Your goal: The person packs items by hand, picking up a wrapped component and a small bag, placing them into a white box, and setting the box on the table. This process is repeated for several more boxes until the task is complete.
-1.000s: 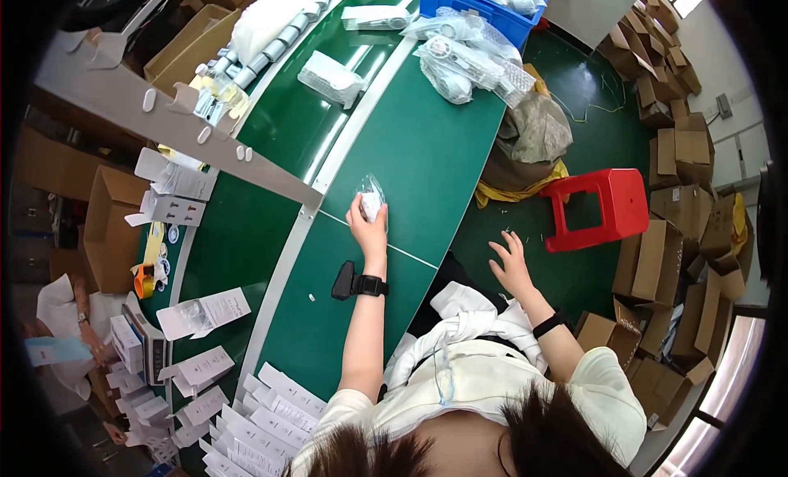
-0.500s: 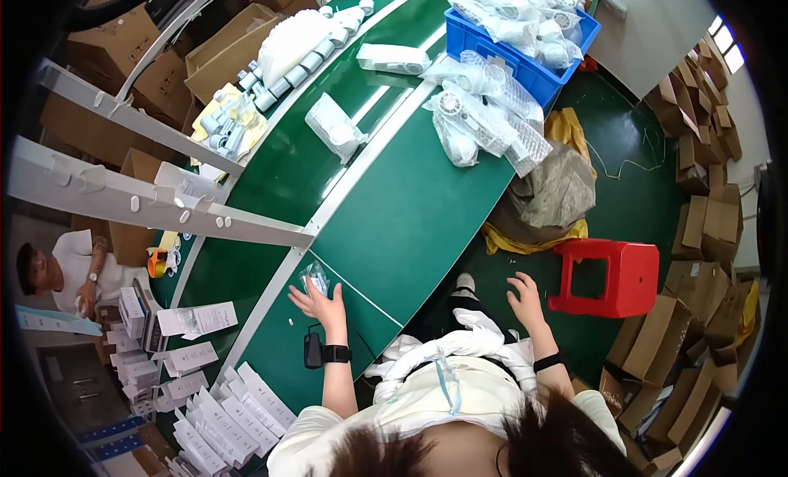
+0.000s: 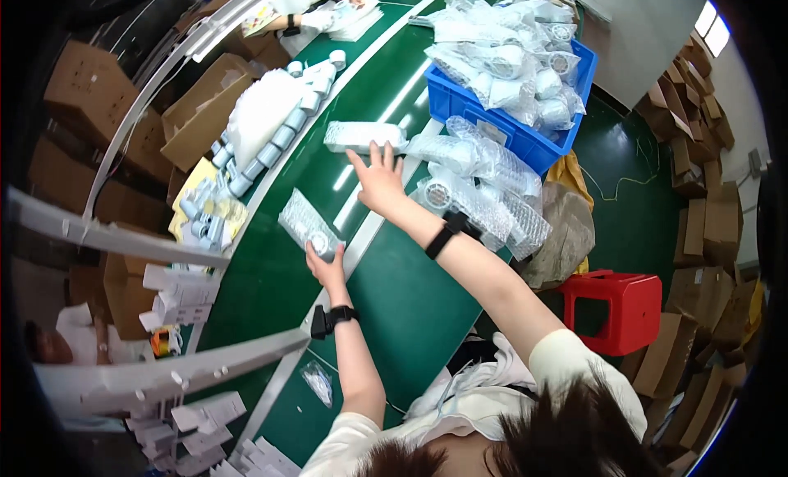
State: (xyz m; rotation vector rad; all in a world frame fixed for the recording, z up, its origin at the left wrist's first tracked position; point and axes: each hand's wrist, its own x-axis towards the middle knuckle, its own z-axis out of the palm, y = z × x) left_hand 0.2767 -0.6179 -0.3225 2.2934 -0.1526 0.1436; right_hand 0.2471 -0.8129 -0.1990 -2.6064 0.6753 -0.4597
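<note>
Left hand: the left hand (image 3: pixel 328 268) sits left of the frame's centre, fingers curled around the near end of a long bubble-wrapped white packet (image 3: pixel 308 225); a black wrist device (image 3: pixel 330 319) is strapped below it.
Held packet: it lies slanted on the green conveyor belt (image 3: pixel 410 305), running up and left from the fingers; a round white end shows just at the fingertips.
Right hand: the right hand (image 3: pixel 379 181) reaches toward upper centre, fingers spread flat, fingertips touching the near edge of a second bubble-wrapped white packet (image 3: pixel 363 135); nothing is pinched. A black band (image 3: pixel 447 231) circles that wrist.
Second packet: lying flat and crosswise on the belt, just above the right hand.
Loose pile: more clear bubble-wrapped white round parts (image 3: pixel 484 190) lie heaped to the right of the right forearm, touching the belt's edge.
Blue crate: a blue plastic crate (image 3: pixel 509 132) at upper centre-right, heaped with bagged white parts.
Red stool: a red plastic stool (image 3: pixel 620 305) stands on the green floor at right, well apart from both hands.
Boxes: brown cardboard boxes (image 3: pixel 197 116) at upper left, beside a row of white cylinders (image 3: pixel 275 136).
Other person: another person's hand (image 3: pixel 316 19) rests on the belt at the top of the frame.
</note>
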